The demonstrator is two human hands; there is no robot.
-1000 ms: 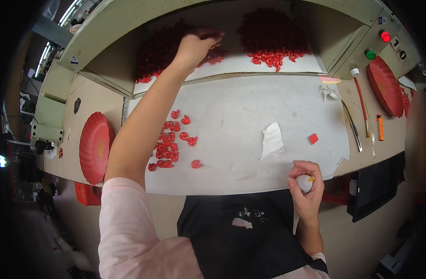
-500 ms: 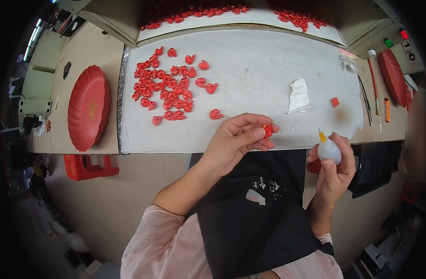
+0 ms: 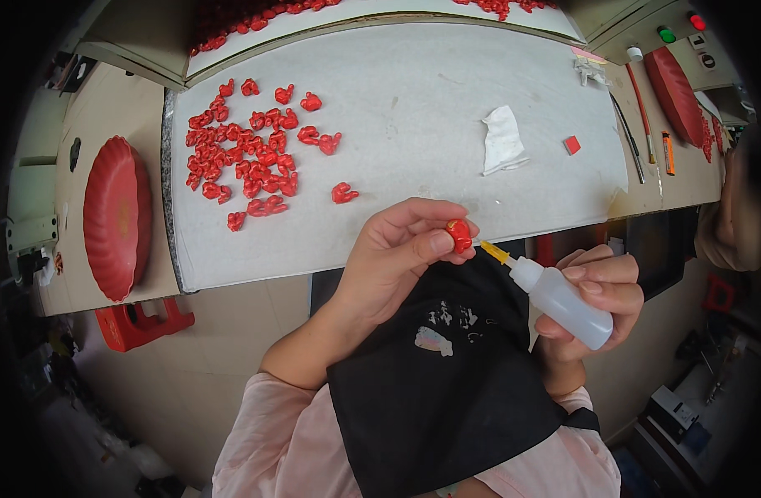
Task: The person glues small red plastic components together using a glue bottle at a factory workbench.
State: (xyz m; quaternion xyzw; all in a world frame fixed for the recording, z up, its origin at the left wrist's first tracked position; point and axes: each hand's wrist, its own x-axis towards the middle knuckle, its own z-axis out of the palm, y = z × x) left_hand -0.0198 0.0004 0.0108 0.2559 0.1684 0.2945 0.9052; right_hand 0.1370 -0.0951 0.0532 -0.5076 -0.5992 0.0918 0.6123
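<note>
Between thumb and fingers, my left hand (image 3: 401, 257) pinches a small glossy red figurine (image 3: 458, 236) with a bit of gold on top. My right hand (image 3: 600, 299) is wrapped round a translucent white squeeze bottle (image 3: 567, 303), tilted so that its yellow needle tip (image 3: 495, 251) points at the figurine. The tip is close to the figurine's right side; whether they touch I cannot tell. Both hands are over the table's near edge, in front of my black apron. On the white sheet to the left lie many similar red figurines (image 3: 252, 153) in a loose group.
A crumpled white tissue (image 3: 502, 141) and a small red square (image 3: 571, 145) lie on the sheet (image 3: 397, 108). Scalloped red trays (image 3: 117, 220) flank it on both sides. Brushes (image 3: 642, 112) and an orange tube (image 3: 668, 153) are at the right. More figurines fill the lit booth behind.
The bottle has swung from upright to tilted, its tip moving left to the figurine. My left hand has turned the figurine so more of it shows. The whole view has shifted.
</note>
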